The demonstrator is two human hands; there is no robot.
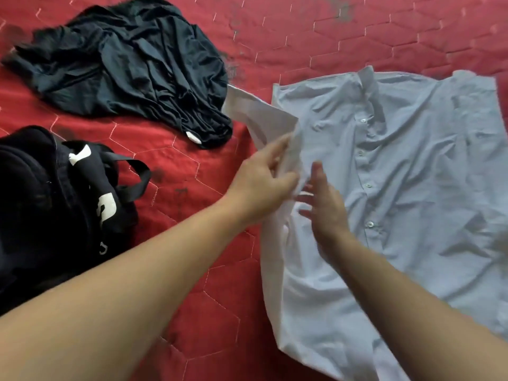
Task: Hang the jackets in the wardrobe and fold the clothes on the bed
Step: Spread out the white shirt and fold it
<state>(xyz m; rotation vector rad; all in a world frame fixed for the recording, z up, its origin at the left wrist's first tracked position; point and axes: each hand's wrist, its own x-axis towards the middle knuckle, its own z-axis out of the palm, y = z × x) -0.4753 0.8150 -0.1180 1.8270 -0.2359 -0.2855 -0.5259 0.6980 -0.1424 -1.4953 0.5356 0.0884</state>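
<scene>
A pale blue button-up shirt lies spread front-up on the red bed, collar toward the far side. My left hand grips the shirt's left sleeve and side edge, which is lifted off the bed. My right hand lies beside it with straight fingers resting on the shirt's front, near the lifted edge. A crumpled dark teal garment sits at the upper left. A black garment with white lettering is heaped at the left edge.
The red quilted bedspread with hexagon stitching fills the view. Dark stains mark it near the top middle and between the dark garments. Bare bedspread shows between the shirt and the black heap.
</scene>
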